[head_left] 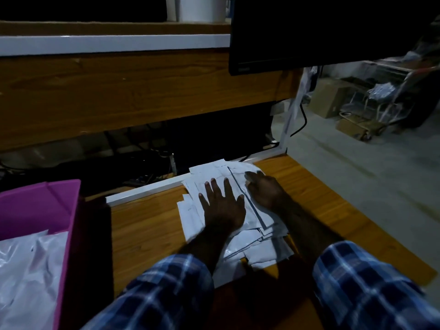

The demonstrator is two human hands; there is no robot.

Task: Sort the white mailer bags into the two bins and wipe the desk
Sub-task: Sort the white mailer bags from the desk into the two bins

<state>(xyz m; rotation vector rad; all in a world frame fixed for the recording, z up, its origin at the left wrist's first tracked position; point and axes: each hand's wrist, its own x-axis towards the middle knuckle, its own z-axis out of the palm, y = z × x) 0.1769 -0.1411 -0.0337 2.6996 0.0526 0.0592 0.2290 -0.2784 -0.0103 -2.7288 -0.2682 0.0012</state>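
Note:
A loose pile of white mailer bags lies on the wooden desk, reaching its white far edge. My left hand rests flat on top of the pile, fingers spread. Just to its right, my right hand presses on the upper bags with fingers curled downward; whether it grips a bag is unclear. At the left stands a pink bin with white bags inside it. Only this one bin is in view.
A dark monitor hangs over the desk's far right. Behind the desk runs a wooden panel with cables in the dark gap below it. Cardboard boxes and a cart stand on the concrete floor to the right.

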